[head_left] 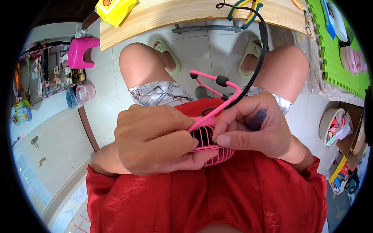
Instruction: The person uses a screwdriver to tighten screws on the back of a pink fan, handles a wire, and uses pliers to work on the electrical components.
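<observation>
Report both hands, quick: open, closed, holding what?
Left hand: closed, holding the pink wire cage.
Right hand: closed around a dark handle, right by the cage.

room (pixel 194 46): looking like a home
rack (pixel 46 70): holding shoes (pixel 56 79)
slippers (pixel 161 47): being worn near front edge of table (pixel 167 17)
</observation>
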`<action>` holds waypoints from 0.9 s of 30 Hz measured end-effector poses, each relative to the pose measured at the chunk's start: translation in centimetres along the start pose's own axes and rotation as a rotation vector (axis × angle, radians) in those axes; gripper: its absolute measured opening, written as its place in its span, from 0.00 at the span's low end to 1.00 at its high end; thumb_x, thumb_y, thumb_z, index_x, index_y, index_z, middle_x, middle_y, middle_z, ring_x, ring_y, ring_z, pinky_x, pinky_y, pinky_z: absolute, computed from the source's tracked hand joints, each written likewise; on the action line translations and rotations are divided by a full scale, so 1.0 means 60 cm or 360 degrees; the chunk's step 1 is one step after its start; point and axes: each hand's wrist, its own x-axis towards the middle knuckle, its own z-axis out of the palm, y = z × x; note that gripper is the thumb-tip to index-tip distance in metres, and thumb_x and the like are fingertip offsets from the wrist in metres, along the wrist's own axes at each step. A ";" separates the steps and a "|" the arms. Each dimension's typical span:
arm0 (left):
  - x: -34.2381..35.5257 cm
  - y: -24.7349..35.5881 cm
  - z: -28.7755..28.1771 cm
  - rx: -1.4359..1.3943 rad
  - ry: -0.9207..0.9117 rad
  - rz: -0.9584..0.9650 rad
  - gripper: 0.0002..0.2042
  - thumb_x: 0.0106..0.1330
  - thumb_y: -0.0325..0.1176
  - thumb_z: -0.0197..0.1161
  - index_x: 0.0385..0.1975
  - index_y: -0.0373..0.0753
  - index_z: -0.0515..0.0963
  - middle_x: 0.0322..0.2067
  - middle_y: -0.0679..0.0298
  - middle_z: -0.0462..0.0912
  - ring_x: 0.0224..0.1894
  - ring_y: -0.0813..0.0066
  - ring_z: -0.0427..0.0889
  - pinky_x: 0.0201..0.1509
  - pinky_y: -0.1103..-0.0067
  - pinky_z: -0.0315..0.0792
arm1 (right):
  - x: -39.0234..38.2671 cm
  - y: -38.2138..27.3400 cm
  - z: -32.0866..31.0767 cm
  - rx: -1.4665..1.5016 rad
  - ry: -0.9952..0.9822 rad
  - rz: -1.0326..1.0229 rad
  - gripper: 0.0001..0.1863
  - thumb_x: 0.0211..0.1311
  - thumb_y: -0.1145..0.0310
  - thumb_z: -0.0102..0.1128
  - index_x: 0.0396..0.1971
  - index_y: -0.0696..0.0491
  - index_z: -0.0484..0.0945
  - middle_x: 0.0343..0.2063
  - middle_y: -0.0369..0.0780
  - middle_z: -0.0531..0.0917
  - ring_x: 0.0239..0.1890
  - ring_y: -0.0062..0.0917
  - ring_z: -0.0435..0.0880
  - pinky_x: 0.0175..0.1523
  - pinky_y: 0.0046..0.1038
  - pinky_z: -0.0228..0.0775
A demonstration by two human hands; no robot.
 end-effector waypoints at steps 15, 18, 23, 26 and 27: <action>0.014 0.005 0.001 0.0142 0.0079 -0.0044 0.16 0.36 0.33 0.79 0.13 0.41 0.73 0.18 0.60 0.80 0.17 0.72 0.79 0.17 0.82 0.71 | 0.005 -0.005 -0.005 -0.0041 -0.0040 -0.0054 0.03 0.56 0.76 0.63 0.30 0.60 0.81 0.21 0.29 0.78 0.19 0.05 0.66 0.23 0.12 0.54; 0.014 -0.003 -0.003 0.0188 0.0094 -0.0013 0.16 0.35 0.34 0.79 0.12 0.42 0.73 0.17 0.61 0.79 0.15 0.72 0.78 0.14 0.83 0.67 | 0.012 -0.008 -0.007 -0.0078 -0.0048 -0.0103 0.03 0.56 0.76 0.63 0.30 0.59 0.81 0.21 0.29 0.79 0.21 0.05 0.67 0.25 0.11 0.56; 0.016 -0.015 -0.002 0.0187 0.0133 0.0032 0.16 0.34 0.34 0.79 0.11 0.43 0.72 0.15 0.64 0.77 0.14 0.73 0.76 0.13 0.84 0.63 | 0.020 -0.016 -0.008 -0.0096 -0.0057 -0.0086 0.03 0.57 0.76 0.62 0.30 0.59 0.80 0.23 0.30 0.79 0.21 0.06 0.68 0.26 0.11 0.57; 0.015 -0.018 -0.002 0.0203 0.0135 -0.0007 0.16 0.35 0.33 0.78 0.11 0.43 0.72 0.14 0.66 0.76 0.15 0.74 0.77 0.14 0.84 0.64 | 0.019 -0.013 -0.001 -0.0144 -0.0010 -0.0181 0.04 0.58 0.75 0.61 0.32 0.59 0.79 0.21 0.28 0.77 0.21 0.06 0.67 0.25 0.12 0.56; 0.012 -0.022 0.000 0.0150 0.0120 -0.0075 0.15 0.36 0.33 0.77 0.11 0.43 0.73 0.14 0.66 0.77 0.16 0.75 0.77 0.16 0.84 0.65 | 0.017 -0.011 0.002 -0.0166 -0.0019 -0.0197 0.04 0.58 0.75 0.61 0.32 0.59 0.79 0.21 0.28 0.77 0.21 0.06 0.67 0.25 0.12 0.56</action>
